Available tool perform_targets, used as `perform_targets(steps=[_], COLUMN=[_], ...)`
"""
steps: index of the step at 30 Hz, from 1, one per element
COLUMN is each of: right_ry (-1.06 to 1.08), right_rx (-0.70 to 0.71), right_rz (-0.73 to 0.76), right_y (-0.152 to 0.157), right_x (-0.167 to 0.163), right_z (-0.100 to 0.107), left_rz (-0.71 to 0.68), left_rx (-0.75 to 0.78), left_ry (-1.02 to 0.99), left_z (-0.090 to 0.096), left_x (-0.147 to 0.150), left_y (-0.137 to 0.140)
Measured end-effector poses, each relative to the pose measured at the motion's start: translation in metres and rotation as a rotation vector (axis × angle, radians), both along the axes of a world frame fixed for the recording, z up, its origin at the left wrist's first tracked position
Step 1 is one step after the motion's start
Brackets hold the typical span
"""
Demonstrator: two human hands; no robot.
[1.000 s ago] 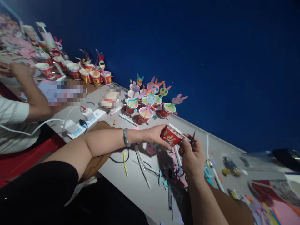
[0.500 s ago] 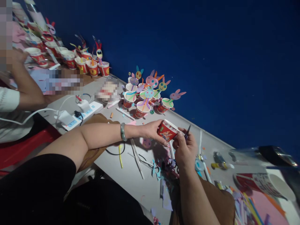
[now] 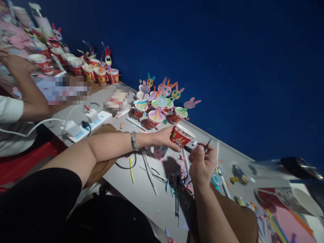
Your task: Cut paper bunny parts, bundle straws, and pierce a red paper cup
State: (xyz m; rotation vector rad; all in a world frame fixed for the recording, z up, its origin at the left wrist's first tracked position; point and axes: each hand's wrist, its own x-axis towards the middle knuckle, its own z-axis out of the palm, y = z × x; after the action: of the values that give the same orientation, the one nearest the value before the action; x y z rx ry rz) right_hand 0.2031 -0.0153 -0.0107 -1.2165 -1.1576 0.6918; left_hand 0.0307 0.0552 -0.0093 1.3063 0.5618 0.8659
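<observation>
My left hand [image 3: 168, 137] grips a red paper cup [image 3: 180, 137] with a white rim, thumb below and fingers behind it. The cup is tilted above the table. My right hand [image 3: 202, 163] is closed around a slim dark tool [image 3: 208, 144] with a pointed upper end; its exact kind is unclear. Another dark end [image 3: 187, 148] sticks out of this hand toward the cup's lower side. Whether it touches the cup I cannot tell. Behind the cup stand several paper cups [image 3: 155, 118] with colourful paper rabbit figures [image 3: 190, 104].
A power strip [image 3: 93, 125] with plugs and cables lies left of my forearm. Paper scraps [image 3: 172, 185] and white strips [image 3: 150, 172] litter the table [image 3: 131, 197]. At right lie coloured papers [image 3: 280, 221] and a large paper cup [image 3: 286, 199]. Another person's arm [image 3: 32, 87] is at left.
My right hand has moved slightly down and away from the cup's rim, and the dark end beside the cup now shows. The cup is a little more upright in my left hand.
</observation>
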Motion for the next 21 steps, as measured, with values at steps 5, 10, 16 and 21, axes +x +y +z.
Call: perform_targets(steps=[5,10,16,21], right_ry=[-0.214,-0.276,-0.313,-0.232], right_rx=[0.055,-0.018,-0.028,0.048], right_rz=[-0.069,-0.009,0.035,-0.057], right_y=[-0.009,-0.007,-0.003,-0.003], right_x=[-0.002,0.003,0.008,0.008], right_z=[0.006,0.007,0.006,0.009], left_rz=[-0.001,-0.091,-0.192,-0.116], left_rx=[0.011,0.037,-0.024,-0.067], left_ry=[0.067,0.075,0.015,-0.003], left_z=[0.0,0.002,0.007,0.009], left_x=[-0.001,-0.001,-0.002,-0.004], left_y=[0.001,-0.003,-0.008,-0.004])
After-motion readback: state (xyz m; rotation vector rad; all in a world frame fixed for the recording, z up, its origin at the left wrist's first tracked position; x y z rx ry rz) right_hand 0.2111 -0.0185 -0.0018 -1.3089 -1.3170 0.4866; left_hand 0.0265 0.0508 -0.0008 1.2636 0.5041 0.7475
